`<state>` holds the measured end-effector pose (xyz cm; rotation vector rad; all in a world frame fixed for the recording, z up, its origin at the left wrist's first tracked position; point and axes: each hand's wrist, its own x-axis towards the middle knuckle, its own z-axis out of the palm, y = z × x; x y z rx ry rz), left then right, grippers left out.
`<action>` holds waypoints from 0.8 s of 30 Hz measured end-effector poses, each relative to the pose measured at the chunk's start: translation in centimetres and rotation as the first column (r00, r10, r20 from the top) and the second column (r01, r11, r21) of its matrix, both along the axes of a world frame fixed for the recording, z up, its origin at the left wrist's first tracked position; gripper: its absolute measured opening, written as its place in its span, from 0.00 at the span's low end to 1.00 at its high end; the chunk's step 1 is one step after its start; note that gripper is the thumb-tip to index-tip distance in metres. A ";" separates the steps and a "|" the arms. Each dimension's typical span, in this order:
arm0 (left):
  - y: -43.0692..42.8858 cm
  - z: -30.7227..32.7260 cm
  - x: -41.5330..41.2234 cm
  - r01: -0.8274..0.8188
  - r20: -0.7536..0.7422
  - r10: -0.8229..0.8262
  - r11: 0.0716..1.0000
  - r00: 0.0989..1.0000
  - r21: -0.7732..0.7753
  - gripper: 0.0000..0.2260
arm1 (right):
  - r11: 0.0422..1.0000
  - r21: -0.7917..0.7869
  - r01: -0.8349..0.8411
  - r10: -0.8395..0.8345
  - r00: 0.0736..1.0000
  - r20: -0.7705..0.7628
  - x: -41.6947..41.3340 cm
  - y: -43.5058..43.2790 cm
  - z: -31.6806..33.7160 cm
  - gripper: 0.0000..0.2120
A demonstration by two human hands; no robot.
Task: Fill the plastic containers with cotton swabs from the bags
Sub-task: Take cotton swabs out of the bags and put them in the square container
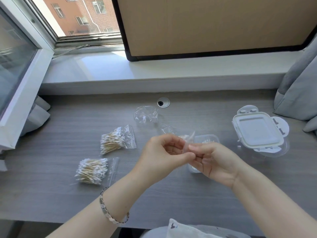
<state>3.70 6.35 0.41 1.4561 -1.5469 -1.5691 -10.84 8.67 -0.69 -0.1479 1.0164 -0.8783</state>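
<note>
Head view: left hand (161, 157) and right hand (214, 162) both pinch a clear bag (186, 140) in front of the open container (208, 138). Full swab bags (116, 140) lie at nine o'clock and a lidded container (259, 133) at three.

Left hand (159, 157), right hand (216, 162) pinch clear bag (187, 139); container (210, 138) behind.

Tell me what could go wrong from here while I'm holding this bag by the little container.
1. The left hand and right hand both pinch the clear bag in front of the small open container and hide much of it, so swabs may miss its rim and scatter on the desk.
2. The crumpled empty bag lies loose near the window, which looks open; a draught might blow it off.
</note>
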 end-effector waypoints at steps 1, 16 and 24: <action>-0.1 0.0 0.1 0.021 0.032 -0.020 1.000 0.999 -0.021 0.05 | 1.000 0.002 -0.008 0.008 1.000 0.003 0.0 0.0 0.0 0.10; -2.3 -1.2 2.0 -0.193 0.243 0.267 0.937 0.933 -0.290 0.10 | 0.885 -0.254 -0.390 -0.135 0.307 -0.942 0.5 -0.7 0.7 0.08; -2.6 -3.9 2.5 0.070 -0.037 -0.095 0.901 0.995 -0.429 0.39 | 0.892 -0.315 -0.323 -0.156 0.434 -0.887 1.4 -2.1 1.0 0.08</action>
